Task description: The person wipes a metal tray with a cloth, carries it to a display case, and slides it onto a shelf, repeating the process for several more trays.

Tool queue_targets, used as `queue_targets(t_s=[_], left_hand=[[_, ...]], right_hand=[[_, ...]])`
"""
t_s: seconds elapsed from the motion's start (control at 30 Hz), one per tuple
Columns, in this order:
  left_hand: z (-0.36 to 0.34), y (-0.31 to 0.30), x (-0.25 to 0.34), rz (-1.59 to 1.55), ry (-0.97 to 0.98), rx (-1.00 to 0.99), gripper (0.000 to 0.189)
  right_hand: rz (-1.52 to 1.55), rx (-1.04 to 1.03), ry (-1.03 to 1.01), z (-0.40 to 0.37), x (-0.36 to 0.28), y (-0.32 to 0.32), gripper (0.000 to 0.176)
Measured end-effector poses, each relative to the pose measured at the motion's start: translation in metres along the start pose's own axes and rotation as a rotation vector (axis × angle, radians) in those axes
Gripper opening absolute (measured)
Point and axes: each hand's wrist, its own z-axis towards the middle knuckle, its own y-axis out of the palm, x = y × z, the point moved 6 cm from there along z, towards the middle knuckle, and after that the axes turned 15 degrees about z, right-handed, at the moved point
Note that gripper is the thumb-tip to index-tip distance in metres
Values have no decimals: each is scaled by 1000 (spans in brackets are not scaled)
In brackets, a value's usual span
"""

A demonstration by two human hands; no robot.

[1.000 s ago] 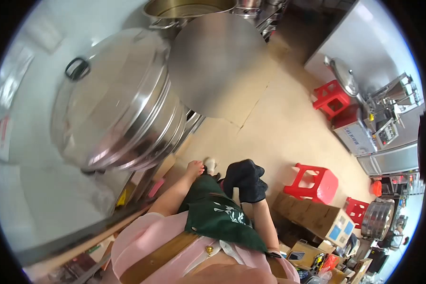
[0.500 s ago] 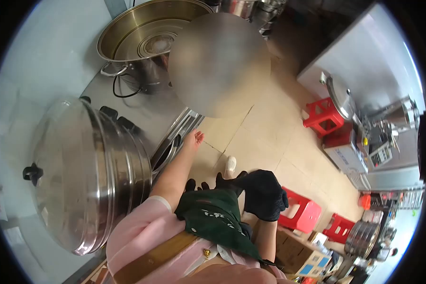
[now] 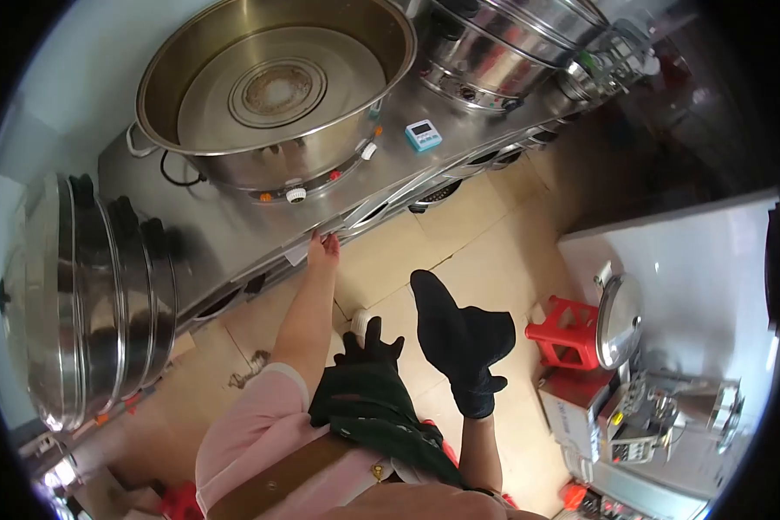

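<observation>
Nearest, lower centre: dark green apron (image 3: 364, 394), a second black glove (image 3: 371, 347) at its upper edge, glove fingers splayed. Just right of centre, right hand (image 3: 470, 368) covered by black cloth glove (image 3: 451, 325); finger position inside cannot be told. Left hand (image 3: 325, 250) bare, above centre, fingers loosely parted and slightly bent, nothing seen in them; it is at the front edge of the steel desk (image 3: 221, 238), contact unclear. On the desk: lidded steamer stack (image 3: 104, 299) at far left; wide open electric pot (image 3: 273, 160) upper left, whitish patch on its bottom; blue-and-white timer (image 3: 423, 135) to its right; another steamer (image 3: 494, 69) beyond, top centre. Right: red stool (image 3: 585, 334), metal lid (image 3: 620, 321) upright against it.
</observation>
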Motion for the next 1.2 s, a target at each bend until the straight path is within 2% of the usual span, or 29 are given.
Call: queue_targets(t_s=[0.03,0.17,0.2,0.27,0.3,0.37,0.47,0.5,0.57,0.7,0.8,0.9,0.97,1.07,1.13,1.2], left_hand=[[0,-7,-1,54,-33,125,26],[-12,-6,5,-112,80,-37,23],[-20,-15,7,-153,130,-83,22],[-50,-44,19,-214,233,-131,20],[-70,-64,24,-230,278,-134,19],[-103,-117,32,-256,362,-131,21],[-150,-208,41,-269,442,-116,30],[-188,-227,45,-267,446,-118,33],[-231,-280,38,-296,438,-79,43],[-311,-379,10,-370,477,90,46],[-360,-441,-11,-376,576,75,48],[-421,-474,-24,-366,646,99,51],[-474,-473,-24,-333,736,107,54],[-546,-475,-32,-332,814,175,54],[-591,-476,-45,-329,840,263,51],[-633,-474,-55,-297,865,375,45]], right_hand=[[-27,21,-15,3,-3,8,49],[-249,156,-18,17,-4,22,63],[-552,187,46,23,1,19,67],[-1531,142,245,36,15,6,76],[-1786,93,321,42,22,-4,80],[-1985,54,464,48,34,-30,89],[-2090,84,652,49,37,-70,103],[-2109,110,706,47,37,-84,107],[-2147,140,815,41,35,-110,105],[-2174,207,971,19,31,-166,100],[-2206,225,1070,1,27,-212,94],[-2287,218,1179,-18,18,-258,83],[-2370,198,1274,-28,9,-287,76],[-2577,71,1512,-47,-18,-330,66],[-2698,-150,1791,-72,-43,-363,59],[-2696,-490,2094,-112,-72,-397,53]])
